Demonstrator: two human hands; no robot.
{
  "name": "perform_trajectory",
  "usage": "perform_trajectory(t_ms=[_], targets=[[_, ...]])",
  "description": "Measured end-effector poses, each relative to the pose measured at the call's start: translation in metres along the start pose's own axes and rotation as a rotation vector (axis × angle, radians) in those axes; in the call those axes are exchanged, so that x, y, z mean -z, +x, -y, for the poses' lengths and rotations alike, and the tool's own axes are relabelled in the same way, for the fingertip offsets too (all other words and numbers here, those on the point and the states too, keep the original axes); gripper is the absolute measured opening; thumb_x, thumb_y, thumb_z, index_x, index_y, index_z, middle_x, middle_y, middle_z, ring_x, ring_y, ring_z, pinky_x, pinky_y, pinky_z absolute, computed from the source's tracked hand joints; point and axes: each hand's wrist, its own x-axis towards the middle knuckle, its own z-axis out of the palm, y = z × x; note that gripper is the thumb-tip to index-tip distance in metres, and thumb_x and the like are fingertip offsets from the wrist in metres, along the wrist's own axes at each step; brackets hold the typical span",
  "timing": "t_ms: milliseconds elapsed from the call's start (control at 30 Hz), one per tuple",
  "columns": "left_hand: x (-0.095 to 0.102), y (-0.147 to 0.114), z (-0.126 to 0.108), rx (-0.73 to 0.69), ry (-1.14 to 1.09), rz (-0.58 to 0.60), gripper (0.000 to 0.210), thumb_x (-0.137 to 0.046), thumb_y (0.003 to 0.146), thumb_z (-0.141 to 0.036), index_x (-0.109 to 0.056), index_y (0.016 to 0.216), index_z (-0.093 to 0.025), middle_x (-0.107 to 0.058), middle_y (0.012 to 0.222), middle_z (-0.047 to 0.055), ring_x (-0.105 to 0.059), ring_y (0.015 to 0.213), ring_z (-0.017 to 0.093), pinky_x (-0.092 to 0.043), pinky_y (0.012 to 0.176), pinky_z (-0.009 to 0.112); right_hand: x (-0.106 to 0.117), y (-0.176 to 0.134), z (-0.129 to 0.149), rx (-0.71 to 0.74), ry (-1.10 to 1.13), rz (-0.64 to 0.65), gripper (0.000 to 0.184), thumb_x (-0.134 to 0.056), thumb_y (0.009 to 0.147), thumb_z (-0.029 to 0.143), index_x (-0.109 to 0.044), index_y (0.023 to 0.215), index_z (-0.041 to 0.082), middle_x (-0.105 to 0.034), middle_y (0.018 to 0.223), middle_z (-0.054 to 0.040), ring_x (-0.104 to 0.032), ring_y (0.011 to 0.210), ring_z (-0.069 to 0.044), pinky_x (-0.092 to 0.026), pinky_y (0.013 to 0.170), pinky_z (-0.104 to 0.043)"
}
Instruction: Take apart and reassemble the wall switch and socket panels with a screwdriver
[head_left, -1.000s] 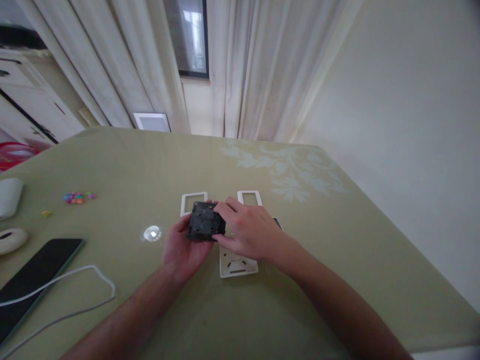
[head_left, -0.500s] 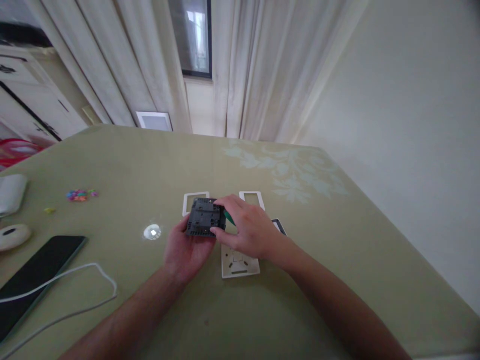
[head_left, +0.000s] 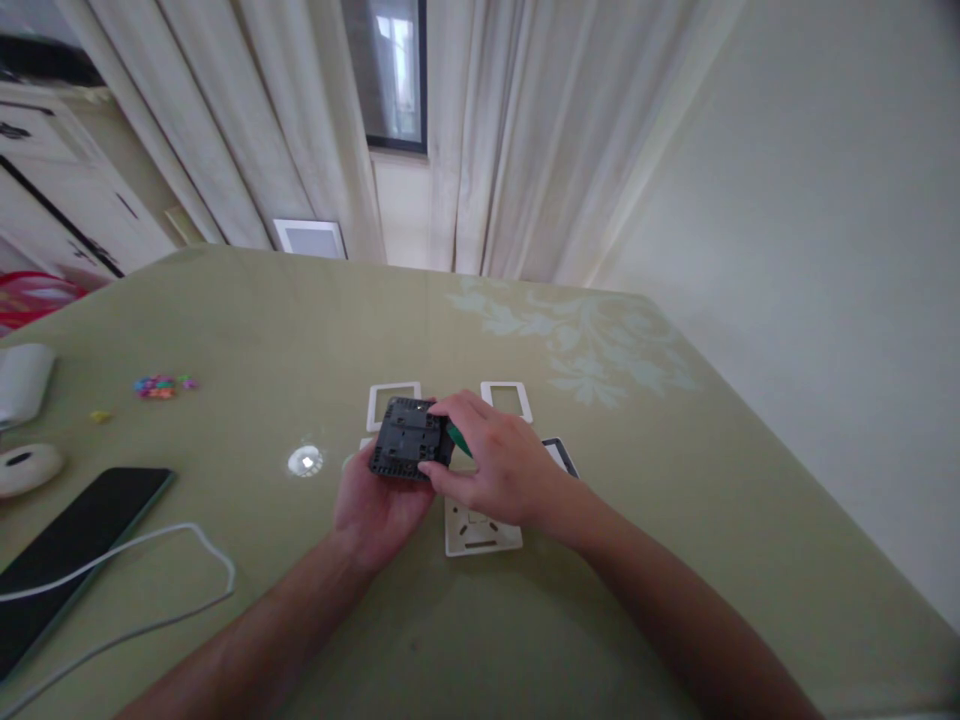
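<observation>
A: Where's the black plastic module (head_left: 407, 438)?
B: Up between the two hands above the bench (head_left: 315, 330), tilted, with its slotted, ridged face showing.

A: And what is the left hand (head_left: 382, 515) doing?
B: Cradling it from below and from the side, its fingers mostly hidden behind the module.

A: The right hand (head_left: 499, 455)?
B: Its thumb and index finger are spread along the right edge, one near each corner, gripping the module there. A green piece (head_left: 458, 438) shows under the palm; it might be part of the module or something separate, too little of it is visible.

A: What lies close by?
B: A white slotted plate (head_left: 481, 530) on the bench, partly under the right hand. Beyond the hands are two white rectangular frames, a left one (head_left: 371, 410) and a right one (head_left: 504, 385). A dark-edged panel (head_left: 560, 457) pokes out past the right wrist.

A: Farther out?
B: On the left, a black phone (head_left: 86, 550) with a white cable (head_left: 231, 572) across it, a cluster of colourful beads (head_left: 161, 387), and a yellow bit (head_left: 100, 416) near them. Cream curtains (head_left: 570, 120) hang behind the bench.
</observation>
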Motion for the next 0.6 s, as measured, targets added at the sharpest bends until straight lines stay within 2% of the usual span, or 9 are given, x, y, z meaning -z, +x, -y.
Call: perform_trajectory(t_ms=[300,467,600], targets=[[0.0098,0.0003,-0.0031,0.011,0.065,0.104,0.054,-0.052,0.097,-0.014,-0.065,0.149,-0.018,-0.077,0.133,0.016,-0.076,0.119,0.03,-0.065,0.097,0.04,0.0034,0.0014,-0.005,0.029,0.135,-0.033,0.046,-0.077,0.093,0.039,-0.058,0.132,0.022,-0.071,0.135,-0.0096,-0.07,0.118,-0.028,-0.054,0.101,-0.044],[0.0087,-0.0012,-0.001,-0.01,0.065,0.033,0.053,-0.052,0.096,-0.016,-0.067,0.146,-0.017,-0.079,0.13,0.015,-0.076,0.117,0.032,-0.065,0.1,0.047,0.0051,-0.0027,0.0006,0.011,0.028,0.042,0.048,-0.072,0.096,0.04,-0.055,0.137,0.021,-0.068,0.142,-0.0123,-0.07,0.118,-0.032,-0.056,0.095,-0.047],[0.0064,-0.003,-0.0006,-0.027,0.055,-0.012,0.054,-0.052,0.094,-0.014,-0.067,0.146,-0.019,-0.079,0.13,0.014,-0.076,0.119,0.032,-0.064,0.103,0.045,0.0046,-0.0034,0.0044,0.021,0.002,0.017,0.048,-0.07,0.097,0.042,-0.054,0.138,0.022,-0.069,0.142,-0.0111,-0.071,0.117,-0.031,-0.057,0.094,-0.046]])
